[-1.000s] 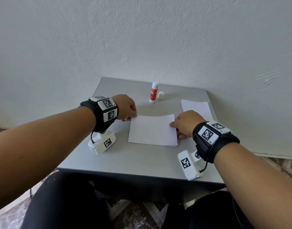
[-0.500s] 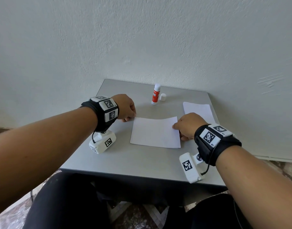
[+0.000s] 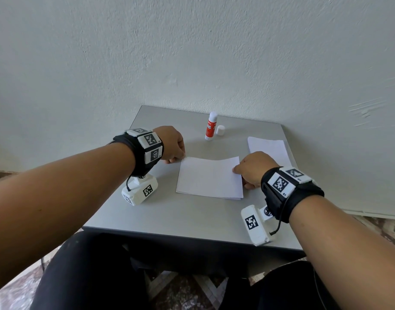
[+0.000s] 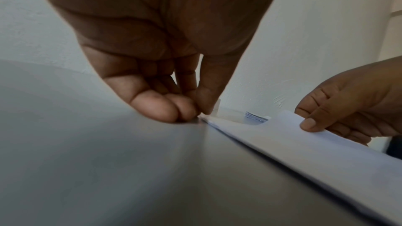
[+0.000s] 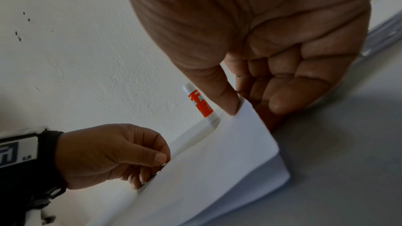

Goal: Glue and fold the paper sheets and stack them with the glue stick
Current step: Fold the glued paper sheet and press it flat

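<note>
Head view: a folded paper sheet [image 3: 210, 177] is seen lying on the grey table [image 3: 169, 215], its upper flap bowed slightly upward along the far edge. The far left corner of that flap is pinched by the left hand [image 3: 172, 144], thumb against curled fingertips [image 4: 174, 109], with the knuckles resting on the tabletop. The far right corner is pinched by the right hand [image 3: 252, 168], the thumb [image 5: 226, 99] laid on top and the curled fingers tucked beneath the sheet. From the right wrist, the flap is shown raised clear of the lower layer near the right-hand edge. A glue stick [image 3: 211, 126] with an orange label is stood upright and uncapped near the back of the table, well apart from both hands, and its white cap [image 3: 220, 130] is set just beside it. A second stack of white paper [image 3: 268, 148] is laid at the right rear of the table, just behind the right hand. A white wall [image 3: 192, 52] is met by the table's far edge.
</note>
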